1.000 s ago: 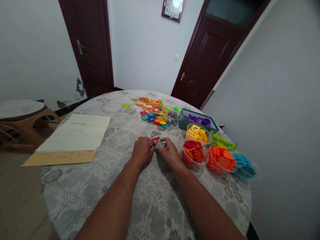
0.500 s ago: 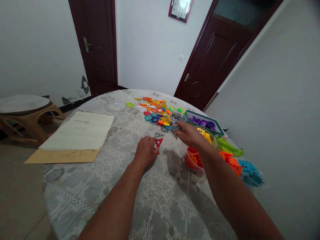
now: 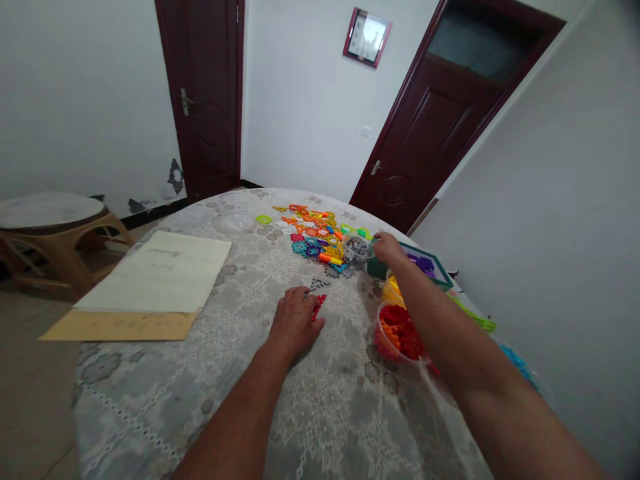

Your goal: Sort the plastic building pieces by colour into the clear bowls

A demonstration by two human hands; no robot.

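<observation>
While left hand (image 3: 296, 323) half-spreads around toothed red plastic (image 3: 319, 306), right hand (image 3: 388, 248), grip unclear, beside round tub (image 3: 358, 249).

A room in a home is suggested: the round tabletop (image 3: 320, 407) is covered by a floral cloth (image 3: 145, 393), a stool (image 3: 50, 212) is placed nearby, and the white wall (image 3: 300, 87) is hung with a frame (image 3: 367, 37) and flanked by panelled doors (image 3: 440, 110).

Left of a clear round plastic tub (image 3: 386, 349) of red and orange pieces, on the round counter (image 3: 310, 427), the left hand (image 3: 297, 320) lies against a red openwork plastic piece (image 3: 319, 307). Beyond that tub, the right hand (image 3: 388, 247) is beside a clear bowl (image 3: 372, 251) of grey pieces.
</observation>
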